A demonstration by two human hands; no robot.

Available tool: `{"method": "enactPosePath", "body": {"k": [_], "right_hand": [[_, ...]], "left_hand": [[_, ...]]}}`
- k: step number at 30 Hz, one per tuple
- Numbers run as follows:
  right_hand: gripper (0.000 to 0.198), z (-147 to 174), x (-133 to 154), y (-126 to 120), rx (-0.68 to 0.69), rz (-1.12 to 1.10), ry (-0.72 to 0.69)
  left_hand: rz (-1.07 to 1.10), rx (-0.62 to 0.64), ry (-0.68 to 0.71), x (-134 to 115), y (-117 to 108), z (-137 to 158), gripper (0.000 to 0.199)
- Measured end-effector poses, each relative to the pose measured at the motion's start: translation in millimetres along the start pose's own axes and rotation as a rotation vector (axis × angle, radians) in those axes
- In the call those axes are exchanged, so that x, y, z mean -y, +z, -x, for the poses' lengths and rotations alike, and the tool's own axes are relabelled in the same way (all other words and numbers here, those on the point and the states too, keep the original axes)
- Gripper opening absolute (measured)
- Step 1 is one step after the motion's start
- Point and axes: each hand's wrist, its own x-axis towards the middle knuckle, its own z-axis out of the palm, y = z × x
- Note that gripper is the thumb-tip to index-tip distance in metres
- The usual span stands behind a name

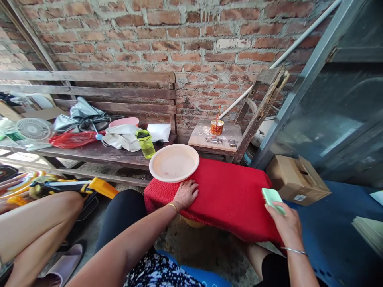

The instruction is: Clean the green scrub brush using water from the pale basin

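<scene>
My left hand [186, 194] lies palm down on the red cloth [233, 191], fingers stretched out just below the rim of a shallow, pale pink basin [174, 163]. The basin rests on the cloth's left end and looks to have only a few specks inside. At the right end of the cloth, my right hand [285, 221] grips a mint-green phone [273, 199], with its upper part sticking out past the fingers. Part of the phone is hidden by that hand.
A wooden bench [119, 153] holds a yellow-green bottle [145, 143], a fan [34, 128] and bags. Behind the cloth, a wooden chair [197, 137] carries a red-gold cup [217, 126] and keys. A cardboard box [295, 179] stands right. Another person's bare leg [42, 221] is at left.
</scene>
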Motion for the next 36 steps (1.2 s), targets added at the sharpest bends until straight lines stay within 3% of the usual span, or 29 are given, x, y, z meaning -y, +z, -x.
{"method": "enactPosePath", "body": {"k": [5,10,12,17,20,23,28,31,33,36], "right_hand": [[0.068,38.6,29.2,40.2,0.088,-0.096,-0.148],[0.053,42.6,45.3,64.9,0.163,0.018,-0.415],[0.05,32.1,35.4,57.0,0.133,0.111,-0.381],[0.054,1.4,-22.2,4.1,0.002,0.273,0.015],[0.061,-4.1,-44.9,-19.2,-0.048,0.238,0.118],[0.063,5.5,-37.6,-14.1,0.013,0.118,0.013],[0.057,51.5,15.0,34.7,0.188,-0.06,-0.259],[0.052,68.3,29.4,48.7,0.294,-0.094,-0.346],[0.052,63.1,16.4,40.4,0.284,-0.059,-0.339],[0.051,36.4,-32.4,5.9,0.14,0.074,-0.251]], "left_hand": [[-0.007,-0.001,0.0,0.2,2.2,-0.7,0.026],[0.0,-0.006,-0.003,-1.3,-0.5,-0.7,0.025],[0.007,-0.011,-0.003,-1.9,-1.9,-0.7,0.025],[0.017,-0.015,0.0,-2.2,-1.4,-2.2,0.025],[0.029,-0.015,-0.006,-2.3,0.9,-3.3,0.026],[0.037,-0.02,-0.012,-2.7,2.4,-4.0,0.027],[0.033,-0.026,-0.011,-2.5,2.5,-4.9,0.026],[0.025,-0.029,-0.013,-2.4,2.4,-5.1,0.026],[0.024,-0.03,-0.011,-2.6,2.3,-5.1,0.026],[0.026,-0.03,-0.002,-3.0,2.0,-5.1,0.025]]}}
